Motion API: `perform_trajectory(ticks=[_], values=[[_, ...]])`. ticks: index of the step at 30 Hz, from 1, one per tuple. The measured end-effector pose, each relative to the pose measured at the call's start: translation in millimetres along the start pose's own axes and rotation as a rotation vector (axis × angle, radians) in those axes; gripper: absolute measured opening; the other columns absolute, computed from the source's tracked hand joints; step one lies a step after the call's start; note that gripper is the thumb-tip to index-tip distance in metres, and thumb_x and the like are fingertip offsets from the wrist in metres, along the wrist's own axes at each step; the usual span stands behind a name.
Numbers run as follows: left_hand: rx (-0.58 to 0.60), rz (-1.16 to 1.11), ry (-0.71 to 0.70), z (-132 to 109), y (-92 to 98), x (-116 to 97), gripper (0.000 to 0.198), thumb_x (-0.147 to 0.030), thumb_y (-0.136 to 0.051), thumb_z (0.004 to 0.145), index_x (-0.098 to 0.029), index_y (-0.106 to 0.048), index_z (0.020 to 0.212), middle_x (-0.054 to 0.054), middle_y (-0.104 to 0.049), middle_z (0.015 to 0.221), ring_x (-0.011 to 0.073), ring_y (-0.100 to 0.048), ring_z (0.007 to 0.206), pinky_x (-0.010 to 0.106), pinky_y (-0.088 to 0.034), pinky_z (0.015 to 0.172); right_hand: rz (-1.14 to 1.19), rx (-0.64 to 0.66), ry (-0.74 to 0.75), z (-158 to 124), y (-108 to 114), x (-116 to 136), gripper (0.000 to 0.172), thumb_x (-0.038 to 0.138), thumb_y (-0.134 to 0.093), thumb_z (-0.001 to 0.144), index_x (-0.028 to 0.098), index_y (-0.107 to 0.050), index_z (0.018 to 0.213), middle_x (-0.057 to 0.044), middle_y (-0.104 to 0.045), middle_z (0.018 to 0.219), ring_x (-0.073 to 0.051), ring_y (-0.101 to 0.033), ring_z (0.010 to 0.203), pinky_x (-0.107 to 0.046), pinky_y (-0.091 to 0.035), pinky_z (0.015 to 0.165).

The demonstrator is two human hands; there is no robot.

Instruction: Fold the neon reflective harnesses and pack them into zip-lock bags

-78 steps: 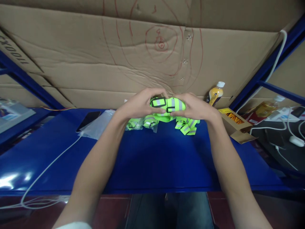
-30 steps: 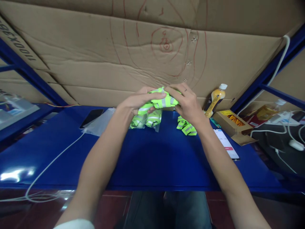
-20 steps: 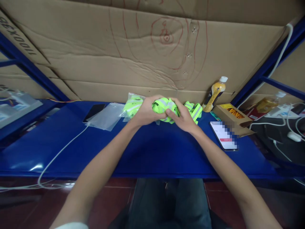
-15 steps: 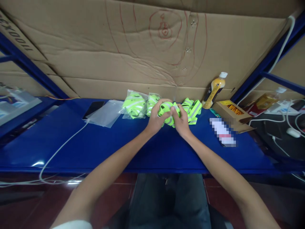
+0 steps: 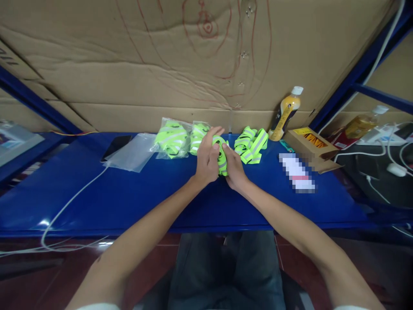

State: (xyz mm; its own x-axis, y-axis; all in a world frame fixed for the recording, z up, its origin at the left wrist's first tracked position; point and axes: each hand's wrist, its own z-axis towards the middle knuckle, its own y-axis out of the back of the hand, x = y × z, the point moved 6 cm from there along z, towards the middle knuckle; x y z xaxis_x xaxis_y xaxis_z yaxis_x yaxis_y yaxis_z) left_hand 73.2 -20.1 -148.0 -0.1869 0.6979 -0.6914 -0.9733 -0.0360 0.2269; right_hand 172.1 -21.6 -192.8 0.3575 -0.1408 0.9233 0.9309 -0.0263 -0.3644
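Between my two palms is a rolled bundle of neon-green reflective strap (image 5: 222, 161) with grey stripes. My left hand (image 5: 207, 159) presses it from the left, fingers fairly straight and pointing up and away. From the other side, my right hand (image 5: 235, 165) closes round it, thumb on top. Just beyond on the right lies a loose folded reflective strap (image 5: 253, 144). Two clear bags of the same green strap sit to the left: a larger bagged bundle (image 5: 172, 138) and a smaller bagged bundle (image 5: 197, 137), partly behind my left hand.
Flat clear plastic bags (image 5: 132, 153) overlap a dark phone (image 5: 118, 145) on the blue table (image 5: 145, 202). At the right stand a yellow drink bottle (image 5: 285, 114) and an open cardboard box (image 5: 309, 142), near a pixelated flat item (image 5: 297, 172). Cardboard (image 5: 129, 86) walls the back.
My hands have turned the bundle on edge and squeezed it flatter; my left fingers have straightened. The loose strap shows more fully. The whole view has shifted slightly.
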Motion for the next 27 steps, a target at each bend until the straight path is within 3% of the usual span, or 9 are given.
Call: perform_trajectory(ticks=[3,5,8,10,14,17,20,24,27], values=[[0.137,0.024,0.072,0.0,-0.6,9.3,0.076,-0.075,-0.036,0.11,-0.019,-0.045,0.161,0.02,-0.067,0.15,0.0333,-0.066,0.136,0.051,-0.045,0.119,0.027,-0.053,-0.04,4.7,6.3,0.5,0.052,0.071,-0.084,0.074,0.024,-0.066,0.088,0.002,-0.066,0.079,-0.016,-0.062,0.075,-0.029,-0.054,0.071],[0.129,-0.002,0.171,-0.9,2.2,19.1,0.074,-0.076,-0.04,0.109,-0.021,-0.048,0.158,0.016,-0.075,0.131,0.0311,-0.071,0.121,0.048,-0.051,0.11,-0.018,-0.082,-0.057,9.7,11.6,3.5,0.053,0.071,-0.085,0.072,0.024,-0.064,0.083,0.003,-0.062,0.075,-0.016,-0.059,0.071,-0.03,-0.052,0.069],[0.081,-0.014,0.308,-3.0,4.5,28.7,0.062,-0.078,-0.05,0.105,-0.022,-0.067,0.125,0.006,-0.071,0.093,0.0274,-0.07,0.1,0.041,-0.057,0.092,-0.232,-0.131,0.11,17.6,23.8,25.5,0.054,0.073,-0.082,0.075,0.024,-0.06,0.078,0.003,-0.059,0.073,-0.016,-0.053,0.07,-0.03,-0.047,0.069],[0.108,-0.081,0.382,-4.5,0.7,30.8,0.058,-0.079,-0.056,0.102,-0.021,-0.066,0.103,0.003,-0.064,0.083,0.0225,-0.066,0.086,0.035,-0.057,0.079,-0.472,-0.129,0.288,19.0,29.1,44.3,0.051,0.07,-0.082,0.078,0.023,-0.061,0.08,0.003,-0.059,0.073,-0.016,-0.051,0.072,-0.03,-0.044,0.07],[0.176,-0.193,0.448,-5.3,-5.1,31.4,0.057,-0.073,-0.081,0.086,-0.019,-0.062,0.09,-0.001,-0.059,0.077,0.0152,-0.057,0.07,0.027,-0.053,0.065,-0.796,-0.105,0.439,13.0,32.5,55.3,0.048,0.071,-0.075,0.088,0.024,-0.062,0.09,0.003,-0.065,0.078,-0.017,-0.053,0.071,-0.031,-0.042,0.072],[0.2,-0.297,0.461,-4.7,-6.2,31.5,0.054,-0.061,-0.095,0.075,-0.017,-0.068,0.092,0.0,-0.065,0.08,0.0144,-0.058,0.07,0.026,-0.054,0.064,-0.813,-0.151,0.509,7.2,31.7,53.6,0.053,0.074,-0.044,0.106,0.025,-0.061,0.095,-0.003,-0.069,0.087,-0.022,-0.062,0.083,-0.037,-0.049,0.084],[0.152,-0.38,0.536,-5.8,-6.3,33.9,0.049,-0.05,-0.101,0.069,-0.016,-0.071,0.089,0.001,-0.068,0.08,0.014,-0.06,0.067,0.025,-0.055,0.062,-0.806,-0.16,0.565,8.8,28.6,51.3,0.066,0.069,-0.019,0.113,0.025,-0.065,0.097,-0.009,-0.07,0.094,-0.028,-0.065,0.099,-0.046,-0.052,0.097],[0.002,-0.454,0.617,-3.7,-2.8,42.8,0.049,-0.047,-0.101,0.067,-0.016,-0.072,0.091,0.003,-0.072,0.084,0.016,-0.065,0.069,0.025,-0.055,0.058,-0.697,-0.122,0.565,20.2,32.3,50.3,0.054,0.07,-0.037,0.111,0.026,-0.07,0.108,-0.008,-0.074,0.109,-0.027,-0.068,0.113,-0.046,-0.053,0.107],[-0.111,-0.484,0.517,8.2,9.6,51.9,0.051,-0.05,-0.099,0.071,-0.016,-0.075,0.1,0.007,-0.078,0.097,0.0203,-0.073,0.079,0.029,-0.06,0.067,-0.701,-0.216,0.652,21.1,41.0,59.1,0.048,0.067,-0.048,0.108,0.027,-0.069,0.124,-0.011,-0.071,0.126,-0.027,-0.067,0.125,-0.048,-0.052,0.113]])
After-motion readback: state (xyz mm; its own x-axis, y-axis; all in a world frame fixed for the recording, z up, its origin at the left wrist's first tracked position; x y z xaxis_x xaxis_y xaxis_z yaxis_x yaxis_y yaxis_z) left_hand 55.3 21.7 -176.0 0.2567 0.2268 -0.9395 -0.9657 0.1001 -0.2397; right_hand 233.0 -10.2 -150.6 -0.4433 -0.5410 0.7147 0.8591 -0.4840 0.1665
